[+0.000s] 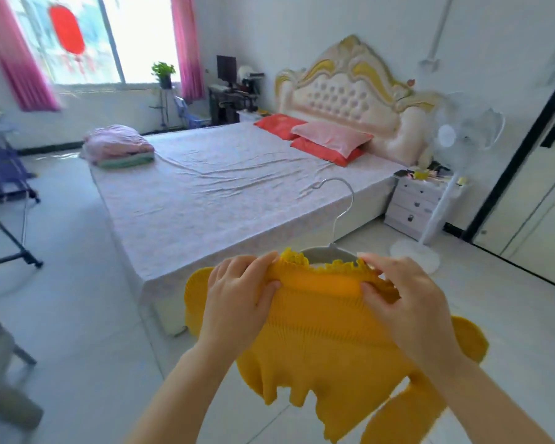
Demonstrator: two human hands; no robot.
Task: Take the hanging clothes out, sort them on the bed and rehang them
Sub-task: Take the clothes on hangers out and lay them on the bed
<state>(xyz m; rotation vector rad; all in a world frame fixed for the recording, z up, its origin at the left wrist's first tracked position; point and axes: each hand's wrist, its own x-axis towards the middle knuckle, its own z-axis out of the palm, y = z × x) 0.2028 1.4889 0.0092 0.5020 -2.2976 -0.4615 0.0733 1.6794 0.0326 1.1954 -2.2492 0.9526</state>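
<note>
A: Both hands are up on the yellow top (318, 341), held in the air just short of the near corner of the bed (205, 193). The left hand (237, 296) pinches the frilled collar on its side, and the right hand (407, 302) pinches it on the other. The hanger (329, 253) sits inside the neck, hook standing up.

B: Coming off the hanger or going on?

A: Can't tell from this. My read: one garment in hand and no clothes spread on the sheet, so either sorting has barely begun or it's done. Either way, this top isn't on a rail.

B: And the surface?

A: A pale patterned sheet, wrinkled but flat. A folded pile of bedding (116, 147) sits at the far left corner, pink over green. Pillows (327, 136) lie by the headboard (350, 84).

B: Sweep the room for me.

A: There's a dark metal rack (4, 174) at the left edge with something purple on it, too blurred to name. Then comes a bright window (77, 40) with pink curtains and a desk in the far corner. Right of the bed stand a white bedside cabinet (420, 200), a standing fan (462, 133) and a door (542, 174). The floor is pale tile throughout.
</note>
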